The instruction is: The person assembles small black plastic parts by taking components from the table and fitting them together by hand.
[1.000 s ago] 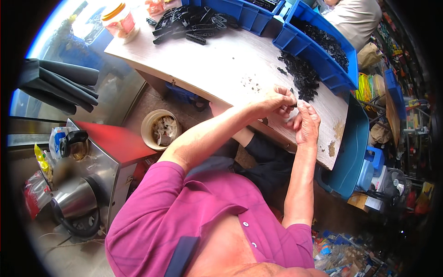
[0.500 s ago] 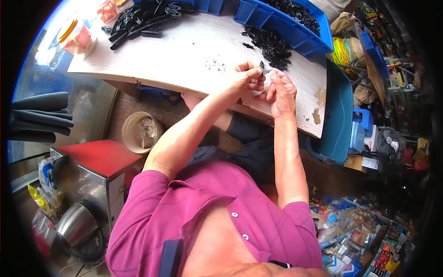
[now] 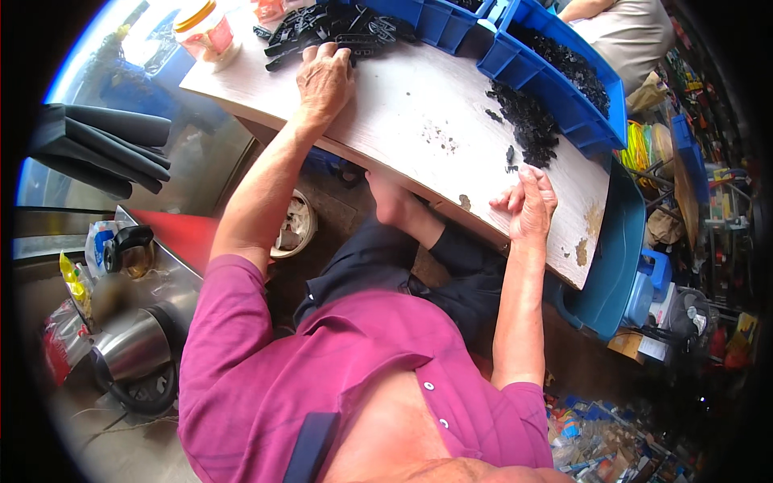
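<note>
Here, by the worktop's (image 3: 386,113) near right corner, the right hand (image 3: 533,205) curls, whether around anything I can't tell, small black pieces (image 3: 527,129) lie just beyond, and toward the far left corner the left hand (image 3: 324,80) meets long black parts (image 3: 370,28), grip hidden from view.

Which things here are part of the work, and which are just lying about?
Seem part of the work:
long black parts, at the left hand
small black pieces, near the right hand
blue bin holding small black pieces
table

Seem just lying about:
jar with orange lid
metal jug
bucket
yellow coil
</note>
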The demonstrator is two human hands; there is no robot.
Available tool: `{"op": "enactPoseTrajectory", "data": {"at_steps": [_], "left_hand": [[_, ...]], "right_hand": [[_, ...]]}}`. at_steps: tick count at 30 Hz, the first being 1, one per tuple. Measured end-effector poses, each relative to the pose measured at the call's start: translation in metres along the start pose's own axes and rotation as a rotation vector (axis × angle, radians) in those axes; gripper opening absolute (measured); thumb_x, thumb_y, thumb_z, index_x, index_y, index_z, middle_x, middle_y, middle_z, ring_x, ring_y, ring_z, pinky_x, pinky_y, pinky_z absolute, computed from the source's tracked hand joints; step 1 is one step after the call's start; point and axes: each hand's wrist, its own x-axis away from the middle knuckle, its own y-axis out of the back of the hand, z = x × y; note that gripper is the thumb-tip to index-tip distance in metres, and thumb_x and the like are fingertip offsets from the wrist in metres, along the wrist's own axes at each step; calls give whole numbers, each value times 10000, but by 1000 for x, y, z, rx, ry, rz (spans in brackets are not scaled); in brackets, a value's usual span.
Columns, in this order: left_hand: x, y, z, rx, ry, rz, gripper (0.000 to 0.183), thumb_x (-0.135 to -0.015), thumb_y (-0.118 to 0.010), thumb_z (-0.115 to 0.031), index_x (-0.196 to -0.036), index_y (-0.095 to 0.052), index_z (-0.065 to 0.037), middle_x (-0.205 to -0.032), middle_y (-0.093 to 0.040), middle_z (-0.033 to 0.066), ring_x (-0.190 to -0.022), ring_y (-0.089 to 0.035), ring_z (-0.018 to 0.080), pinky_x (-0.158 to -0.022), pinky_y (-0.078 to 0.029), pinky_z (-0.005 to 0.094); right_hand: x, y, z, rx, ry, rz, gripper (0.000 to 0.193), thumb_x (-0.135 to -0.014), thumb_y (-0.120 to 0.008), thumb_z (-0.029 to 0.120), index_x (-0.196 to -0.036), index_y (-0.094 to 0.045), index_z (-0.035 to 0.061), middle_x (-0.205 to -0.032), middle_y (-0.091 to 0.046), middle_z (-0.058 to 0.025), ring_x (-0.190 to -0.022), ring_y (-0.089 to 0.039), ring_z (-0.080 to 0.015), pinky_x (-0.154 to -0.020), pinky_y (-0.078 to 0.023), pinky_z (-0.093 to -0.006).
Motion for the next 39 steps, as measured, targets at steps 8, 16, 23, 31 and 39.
{"op": "enactPoseTrajectory", "data": {"at_steps": [8,16,23,31,39], "left_hand": [[7,3,-12,199,-210,-2,193,-809,-657,-183,-990,-675,-119,-992,-655,65,-961,-596,287,-772,-529,400],[7,0,-6,253,21,66,227,-881,-620,-328,-951,-715,-134,-897,-677,70,-892,-621,284,-804,-505,393],[36,21,-34,423,10,207,207,-768,-738,-139,-965,-681,-117,-899,-676,47,-868,-602,243,-785,-489,359],[43,27,-46,347,60,69,261,-787,-721,-144,-1031,-660,-71,-894,-663,53,-851,-601,231,-776,-488,353],[68,45,-140,1645,716,539,283,-847,-705,-123,-1111,-623,-60,-862,-624,22,-645,-553,62,-572,-459,185]], "right_hand": [[0,2,-1,10,19,-19,159,-859,-688,188,-909,-610,58,-449,-442,-2,-390,-515,-139,-429,-516,-335],[0,1,-3,2,25,-6,150,-871,-684,184,-900,-610,57,-457,-445,0,-401,-527,-146,-425,-500,-324],[-2,7,-7,18,32,11,120,-887,-660,194,-904,-631,79,-468,-469,-8,-433,-555,-155,-440,-542,-362],[-2,6,-4,6,27,-5,120,-883,-664,209,-910,-641,95,-469,-468,-7,-447,-563,-159,-453,-553,-385],[2,-22,-3,-247,25,-12,103,-910,-631,183,-951,-608,92,-498,-490,-31,-485,-559,-170,-540,-593,-468]]}}
